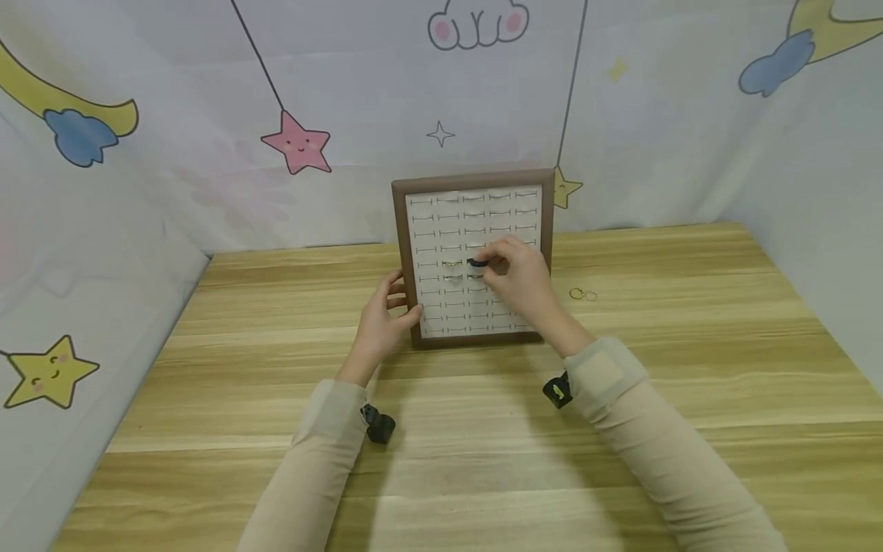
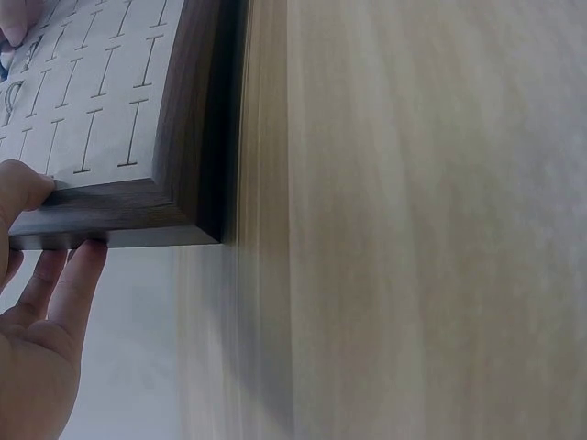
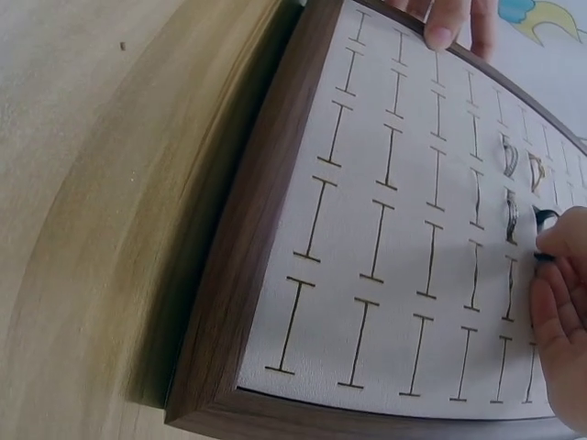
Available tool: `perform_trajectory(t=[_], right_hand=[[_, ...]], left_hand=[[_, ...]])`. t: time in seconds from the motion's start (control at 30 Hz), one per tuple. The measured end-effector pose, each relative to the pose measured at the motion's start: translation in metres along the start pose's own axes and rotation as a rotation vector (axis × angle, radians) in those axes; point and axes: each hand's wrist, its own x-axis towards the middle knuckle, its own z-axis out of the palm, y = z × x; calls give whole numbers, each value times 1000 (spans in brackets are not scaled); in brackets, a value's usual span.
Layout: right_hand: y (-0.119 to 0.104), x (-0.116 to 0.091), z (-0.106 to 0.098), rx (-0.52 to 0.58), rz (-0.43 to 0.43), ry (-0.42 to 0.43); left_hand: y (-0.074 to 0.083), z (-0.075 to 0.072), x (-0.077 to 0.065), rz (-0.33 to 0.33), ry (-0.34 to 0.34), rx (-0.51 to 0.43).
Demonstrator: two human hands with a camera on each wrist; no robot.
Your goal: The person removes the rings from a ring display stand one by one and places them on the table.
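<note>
A ring display board with a brown frame [image 1: 472, 182] and a white slotted panel [image 1: 433, 307] stands tilted on the table. My left hand [image 1: 381, 322] grips its left edge, thumb on the front and fingers behind, as the left wrist view also shows. Between thumb and fingers, my right hand [image 1: 522, 284] pinches a dark ring [image 3: 545, 218] at a slot near the panel's middle. Beside it a gold ring [image 3: 537, 172] sits in a slot. Two silver rings, one [image 3: 510, 156] and another [image 3: 512, 218], occupy slots in the row below.
On the wooden table [image 1: 690, 322], right of the board, lie a gold ring [image 1: 576, 294] and a paler ring [image 1: 589, 296], close together. A white cloth backdrop [image 1: 372, 92] with printed stars and moons hangs right behind the table.
</note>
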Motion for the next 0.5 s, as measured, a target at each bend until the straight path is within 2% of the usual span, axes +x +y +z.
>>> perform_trajectory(t=[0.33, 0.5], right_hand=[[8, 4, -13, 99, 72, -115], [12, 6, -18, 248, 153, -160]], left_hand=[[0, 0, 0, -7, -2, 5], [0, 0, 0, -9, -1, 6]])
